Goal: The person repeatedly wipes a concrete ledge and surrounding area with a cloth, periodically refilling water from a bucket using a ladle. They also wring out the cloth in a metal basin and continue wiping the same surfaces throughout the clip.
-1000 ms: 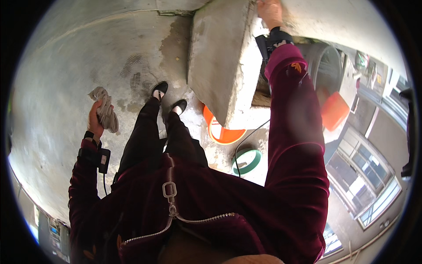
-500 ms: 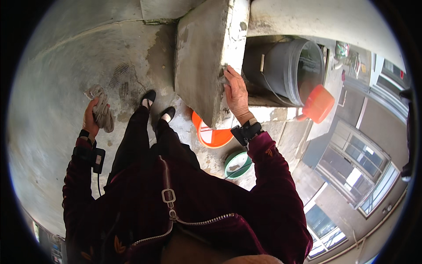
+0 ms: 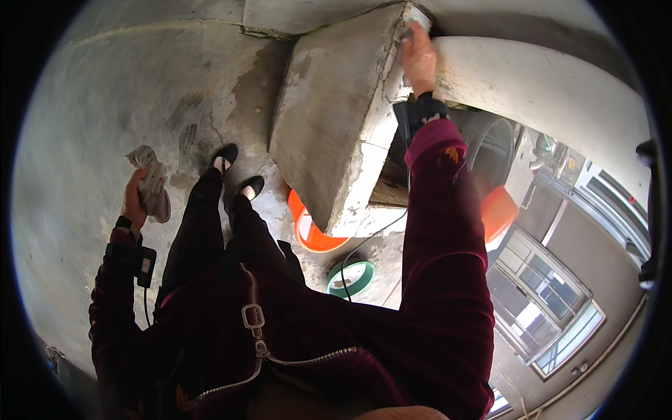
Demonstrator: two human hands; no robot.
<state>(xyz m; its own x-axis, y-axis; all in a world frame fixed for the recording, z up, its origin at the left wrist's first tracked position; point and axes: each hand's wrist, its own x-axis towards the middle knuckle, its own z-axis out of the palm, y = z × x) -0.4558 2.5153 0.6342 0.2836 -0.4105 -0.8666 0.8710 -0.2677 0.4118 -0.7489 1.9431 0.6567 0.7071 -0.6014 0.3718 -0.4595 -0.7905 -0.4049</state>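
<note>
My left hand (image 3: 134,199) is closed around a crumpled grey rag (image 3: 151,183), held at the left above the floor. With the arm stretched far forward, my right hand (image 3: 420,63) is on the far end of the narrow rim of a rough concrete slab (image 3: 325,105), beside a thick pale pipe-like beam (image 3: 518,66). Its fingers are bent and pressed together at the rim; a small greyish thing seems to be under them, too hidden to name. A grey bucket (image 3: 490,150) is partly covered by my right arm. Against that sleeve shows an orange-red plastic scoop (image 3: 498,212).
Below the slab's near corner, an orange basin (image 3: 318,240) is on the floor. A green basin (image 3: 358,278) lies nearer to me, a black cable (image 3: 364,241) passing over it. Windows (image 3: 542,287) show at the right. My black shoes (image 3: 225,155) are on the concrete floor.
My right hand has moved forward along the slab's rim to its far end, the arm now straighter and covering part of the bucket. The left hand still holds the rag, slightly lower.
</note>
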